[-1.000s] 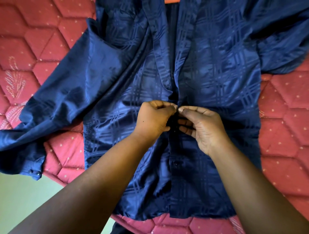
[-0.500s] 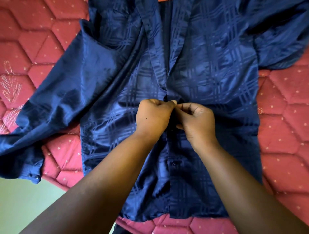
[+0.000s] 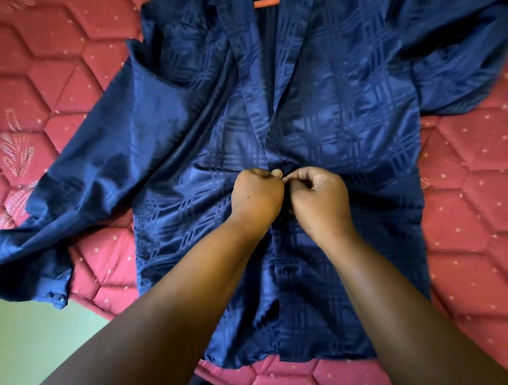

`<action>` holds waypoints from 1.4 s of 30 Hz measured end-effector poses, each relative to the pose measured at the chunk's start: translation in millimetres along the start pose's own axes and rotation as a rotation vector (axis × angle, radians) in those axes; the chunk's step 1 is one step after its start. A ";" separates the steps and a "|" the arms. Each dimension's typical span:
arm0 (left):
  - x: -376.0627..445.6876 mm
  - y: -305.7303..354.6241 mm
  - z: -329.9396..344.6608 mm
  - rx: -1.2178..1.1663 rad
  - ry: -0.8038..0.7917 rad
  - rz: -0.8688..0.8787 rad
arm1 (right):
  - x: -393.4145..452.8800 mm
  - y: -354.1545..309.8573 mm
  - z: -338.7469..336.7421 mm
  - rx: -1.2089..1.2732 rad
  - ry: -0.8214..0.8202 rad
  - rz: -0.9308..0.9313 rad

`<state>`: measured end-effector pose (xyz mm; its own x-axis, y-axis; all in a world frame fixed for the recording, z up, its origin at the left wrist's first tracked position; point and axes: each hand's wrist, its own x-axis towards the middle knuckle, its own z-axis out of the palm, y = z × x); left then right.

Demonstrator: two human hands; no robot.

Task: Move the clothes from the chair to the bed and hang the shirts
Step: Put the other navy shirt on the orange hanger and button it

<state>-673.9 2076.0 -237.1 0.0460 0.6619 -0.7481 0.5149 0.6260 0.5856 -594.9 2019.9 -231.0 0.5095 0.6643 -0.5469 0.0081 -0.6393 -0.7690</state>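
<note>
A shiny navy blue shirt (image 3: 343, 115) with a woven check pattern lies face up and spread out on the red quilted bed (image 3: 464, 192). An orange hanger (image 3: 265, 3) peeks out at its collar, at the top edge. My left hand (image 3: 255, 196) and my right hand (image 3: 320, 200) meet at the middle of the shirt's front placket, each pinching one edge of the fabric. The button between my fingers is hidden. Lower down, one button (image 3: 286, 271) is fastened. Above my hands the front lies apart.
The shirt's left sleeve (image 3: 82, 197) trails toward the bed's near-left edge, its cuff (image 3: 56, 295) hanging over it. Pale green floor (image 3: 41, 338) shows beyond that corner. Red mattress surrounds the shirt on both sides.
My right hand's fingers have curled in from spread to pinched, and both hands have drawn tightly together on the placket. The view has shifted slightly.
</note>
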 end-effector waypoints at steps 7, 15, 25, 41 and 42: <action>-11.1 -14.5 -3.4 0.250 0.048 0.286 | 5.2 0.4 0.6 0.006 -0.119 0.186; 15.3 9.3 -31.3 -0.064 -0.012 0.117 | 35.7 -50.3 -19.0 -0.293 0.137 -0.091; 40.7 44.9 -26.3 -0.103 -0.113 0.190 | 88.3 -67.5 8.3 -0.174 0.041 0.064; 50.9 48.9 -19.3 0.796 -0.011 0.747 | 60.5 -47.7 -16.3 0.383 0.163 0.054; 48.6 45.9 -17.2 0.845 0.015 0.766 | 60.8 -47.3 -16.9 0.355 0.183 0.030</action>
<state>-662.7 2144.0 -241.3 0.5894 0.7587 -0.2773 0.7675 -0.4188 0.4853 -549.7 2084.0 -222.3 0.6504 0.5469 -0.5272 -0.2902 -0.4625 -0.8378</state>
